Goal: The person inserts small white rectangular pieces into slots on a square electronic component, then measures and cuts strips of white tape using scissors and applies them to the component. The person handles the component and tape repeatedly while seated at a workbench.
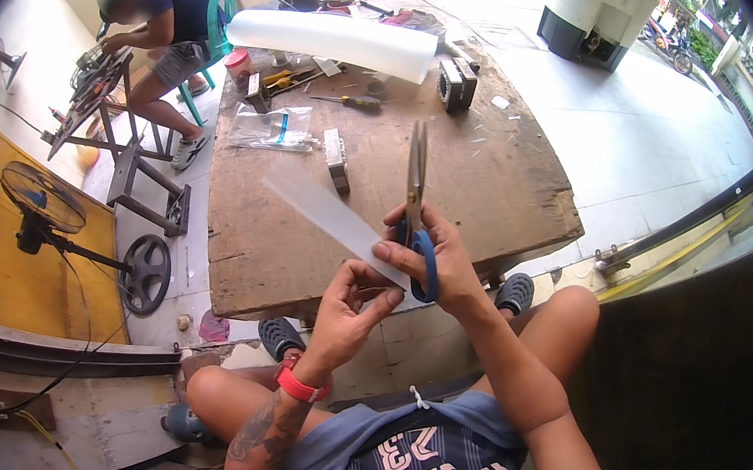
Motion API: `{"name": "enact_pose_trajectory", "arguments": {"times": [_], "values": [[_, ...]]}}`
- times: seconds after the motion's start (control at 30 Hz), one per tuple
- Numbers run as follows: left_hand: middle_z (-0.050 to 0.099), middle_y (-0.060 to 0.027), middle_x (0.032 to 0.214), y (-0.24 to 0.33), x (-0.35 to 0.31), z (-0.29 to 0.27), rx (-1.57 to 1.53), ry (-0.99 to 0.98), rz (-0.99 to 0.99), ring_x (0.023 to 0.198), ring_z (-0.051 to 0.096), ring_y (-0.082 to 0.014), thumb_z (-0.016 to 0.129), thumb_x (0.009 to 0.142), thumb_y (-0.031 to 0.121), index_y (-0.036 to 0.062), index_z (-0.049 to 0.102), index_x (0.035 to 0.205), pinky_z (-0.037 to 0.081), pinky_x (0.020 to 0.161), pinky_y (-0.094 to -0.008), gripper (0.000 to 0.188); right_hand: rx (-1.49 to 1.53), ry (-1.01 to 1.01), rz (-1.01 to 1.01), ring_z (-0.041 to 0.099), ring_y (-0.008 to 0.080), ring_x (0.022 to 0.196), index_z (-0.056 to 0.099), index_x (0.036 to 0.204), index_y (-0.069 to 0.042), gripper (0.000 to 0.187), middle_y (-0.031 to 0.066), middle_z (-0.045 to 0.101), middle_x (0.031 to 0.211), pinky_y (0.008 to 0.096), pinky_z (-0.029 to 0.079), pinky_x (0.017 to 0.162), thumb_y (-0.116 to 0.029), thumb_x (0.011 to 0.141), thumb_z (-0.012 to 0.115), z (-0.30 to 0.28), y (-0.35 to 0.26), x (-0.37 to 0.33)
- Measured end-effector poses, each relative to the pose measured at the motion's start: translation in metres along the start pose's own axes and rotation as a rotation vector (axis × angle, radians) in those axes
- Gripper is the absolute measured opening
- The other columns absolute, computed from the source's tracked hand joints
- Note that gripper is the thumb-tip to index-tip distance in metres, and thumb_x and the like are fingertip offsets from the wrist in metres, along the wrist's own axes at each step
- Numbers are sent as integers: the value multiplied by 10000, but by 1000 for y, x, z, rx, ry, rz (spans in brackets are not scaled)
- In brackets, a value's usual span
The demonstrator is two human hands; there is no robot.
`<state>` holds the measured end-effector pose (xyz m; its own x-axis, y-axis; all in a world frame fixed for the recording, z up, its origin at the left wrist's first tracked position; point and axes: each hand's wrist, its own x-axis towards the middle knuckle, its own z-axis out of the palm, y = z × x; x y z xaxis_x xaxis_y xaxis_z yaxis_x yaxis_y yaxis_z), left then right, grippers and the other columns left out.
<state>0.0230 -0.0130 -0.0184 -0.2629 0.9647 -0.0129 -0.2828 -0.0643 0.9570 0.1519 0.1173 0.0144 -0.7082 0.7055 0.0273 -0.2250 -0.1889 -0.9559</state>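
Observation:
My right hand [434, 261] grips a pair of scissors [416, 169] with blue handles, its blades pointing up and nearly together. Between the fingers of my left hand [353, 312] is the near end of a whitish translucent strip [331, 220]. The strip slants away to the far left over the table, and the right thumb lies at its near end. Past the strip sits a small block-shaped metal part [336, 160]. A larger dark, layered metal block [456, 86] stands farther off at the right.
The wooden table [485, 192] carries a roll of translucent sheet [334, 42], a clear plastic bag [272, 126], a screwdriver [355, 101] and small scraps. A standing fan [46, 204] is at the left. Beyond it, another person [173, 17] bends over a stand [97, 102].

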Motion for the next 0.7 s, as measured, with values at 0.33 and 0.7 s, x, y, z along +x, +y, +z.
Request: {"name": "enact_pose_trajectory", "arguments": {"times": [0.33,0.7], "values": [[717,-106,1032,-9,4,4,69,190,172,1021,715,-188,621,1070,144,-37,557,1311,569,883,-304,309,-133,-90,-116,679,144,990,589,1244,-25,465,98,720,1052,271,566,808,-204,904,850,6,9,-1],[700,-120,1113,13,20,-24,393,162,105,885,669,-109,712,997,115,-31,554,1354,537,747,-250,417,-271,266,-150,670,154,1005,570,1277,-25,424,104,688,1077,284,548,891,-187,957,796,-34,-6,2]]}}
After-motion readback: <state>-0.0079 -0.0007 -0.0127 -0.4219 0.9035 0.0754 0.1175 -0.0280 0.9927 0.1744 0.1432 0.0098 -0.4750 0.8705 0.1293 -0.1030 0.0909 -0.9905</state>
